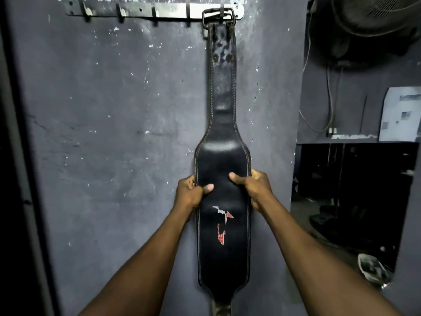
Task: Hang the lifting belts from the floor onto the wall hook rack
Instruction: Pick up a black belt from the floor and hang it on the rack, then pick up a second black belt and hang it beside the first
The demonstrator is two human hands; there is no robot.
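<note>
A black leather lifting belt (222, 156) is hanging lengthwise against a grey wall (109, 133), its metal buckle (218, 17) looped over a hook at the right end of the wall hook rack (159, 11). The narrow strap section is running straight down from the buckle and widening into the broad padded back panel, which is carrying a worn red and white logo (222, 224). The lower tail of the belt is passing out of view at the bottom edge.

The left hand (191, 192) is gripping the left edge of the wide panel, thumb lying across the front face and fingers wrapped behind the edge, so the hand is clamped on the belt. The right hand (252, 188) is gripping the right edge at nearly the same height, thumb pressing on the front and fingers curled around the back, likewise clamped on the belt. Both forearms are reaching up from the lower corners of the view.

The rack is a pale metal strip fixed high on the wall, its other hooks to the left standing bare. The wall paint is showing white chips and scuffs. To the right, a fan (373, 21) is hanging overhead near dangling cables (328, 99), above a dark shelf unit (355, 179).
</note>
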